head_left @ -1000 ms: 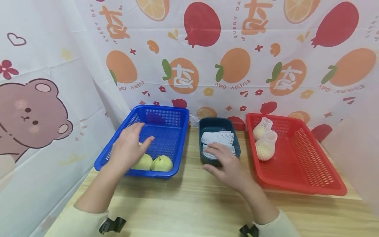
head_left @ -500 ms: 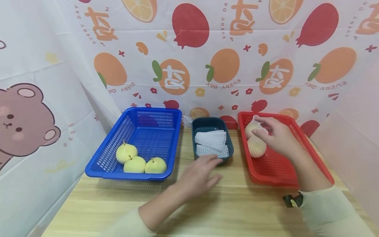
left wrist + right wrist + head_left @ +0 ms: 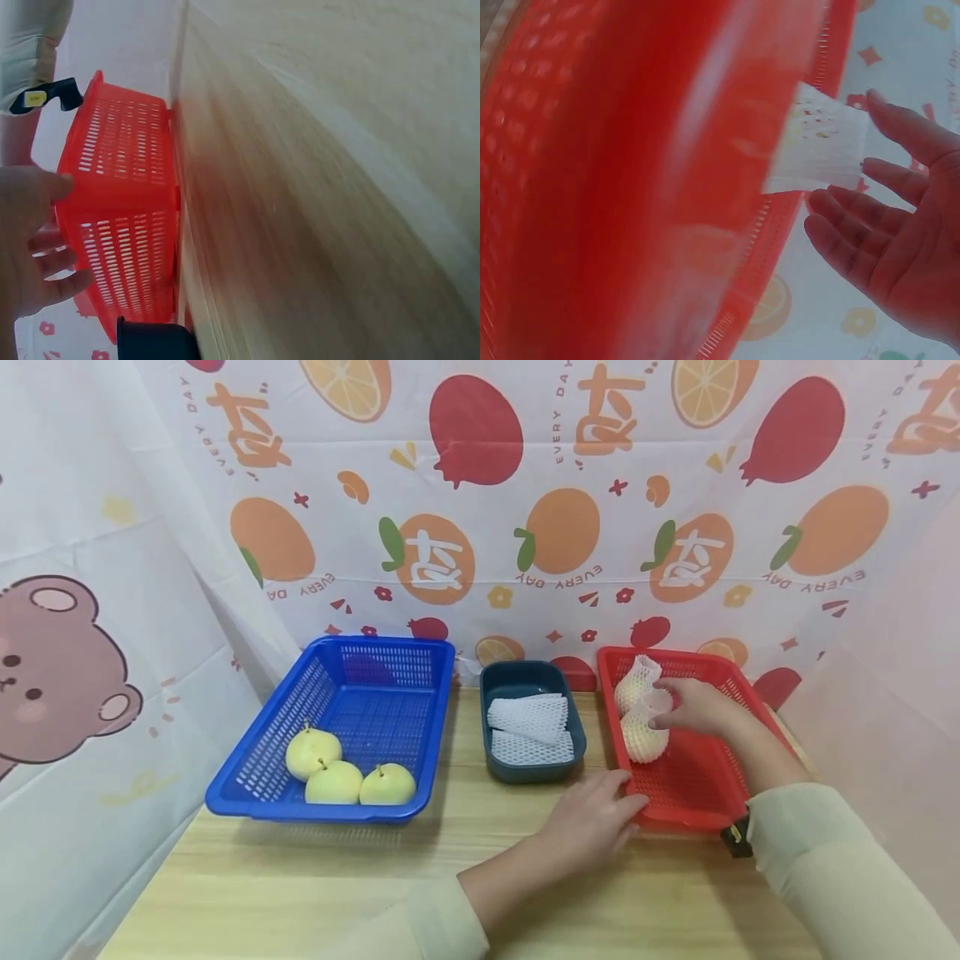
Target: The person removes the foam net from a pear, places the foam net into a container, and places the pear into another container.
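In the head view, two pale fruits in white foam nets, a front one [image 3: 643, 742] and a back one [image 3: 632, 687], lie along the left side of the red basket [image 3: 693, 820]. My right hand [image 3: 705, 706] is at the upper end of the front net. The right wrist view shows its thumb and fingers spread apart around the net's end [image 3: 832, 146]. My left hand [image 3: 588, 818] is at the basket's near left corner, fingers extended. In the left wrist view its thumb [image 3: 60, 184] lies at the rim, the other fingers beside the wall.
Several yellow-green pears [image 3: 333, 782] sit in the front of the blue basket [image 3: 315, 811] at left. Between the baskets, a dark green tray [image 3: 536, 772] holds flat white foam nets [image 3: 528, 714]. A fruit-printed cloth [image 3: 480, 552] hangs behind the wooden table [image 3: 315, 893].
My left hand has moved from over the blue basket rightward to the red basket's corner. My right hand has gone from the green tray to the netted fruit. The head view has shifted slightly.
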Tool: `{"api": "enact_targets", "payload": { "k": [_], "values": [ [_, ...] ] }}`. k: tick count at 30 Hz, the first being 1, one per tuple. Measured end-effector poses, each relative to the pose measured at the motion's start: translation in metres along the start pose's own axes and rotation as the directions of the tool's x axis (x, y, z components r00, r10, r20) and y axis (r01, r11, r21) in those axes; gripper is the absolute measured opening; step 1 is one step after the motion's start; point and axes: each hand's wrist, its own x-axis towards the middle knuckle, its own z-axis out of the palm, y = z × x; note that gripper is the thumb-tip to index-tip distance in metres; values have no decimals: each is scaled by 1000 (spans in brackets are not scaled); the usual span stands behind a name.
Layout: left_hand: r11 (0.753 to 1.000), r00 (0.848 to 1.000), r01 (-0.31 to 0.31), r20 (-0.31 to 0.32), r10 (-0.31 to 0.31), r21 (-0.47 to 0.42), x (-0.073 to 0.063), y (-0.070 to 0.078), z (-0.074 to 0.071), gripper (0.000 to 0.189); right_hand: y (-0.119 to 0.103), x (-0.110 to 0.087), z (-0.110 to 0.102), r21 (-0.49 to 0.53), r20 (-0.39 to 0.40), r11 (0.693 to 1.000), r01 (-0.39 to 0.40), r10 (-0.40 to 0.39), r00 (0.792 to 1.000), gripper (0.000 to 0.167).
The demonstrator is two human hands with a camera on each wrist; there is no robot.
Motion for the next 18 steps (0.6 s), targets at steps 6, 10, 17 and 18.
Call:
{"api": "enact_targets", "payload": {
  "k": [6, 10, 17, 18],
  "values": [
    [1000, 992, -26, -124, 25, -7, 4, 1, 8, 25, -1, 10, 7, -23, -1, 999, 26, -26, 1000, 62],
    [1000, 987, -20, -160, 18, -14, 5, 2, 12, 23, -2, 14, 13, -35, -6, 999, 31, -32, 999, 51],
    [1000, 978, -10, -206, 10, 2, 3, 2, 13, 21, 4, 20, 24, -120, -71, 991, 53, -62, 996, 41],
    [1000, 979, -10, -205, 11, 4, 3, 2, 13, 22, 5, 20, 26, -139, -83, 988, 60, -72, 994, 41]
  ]
}}
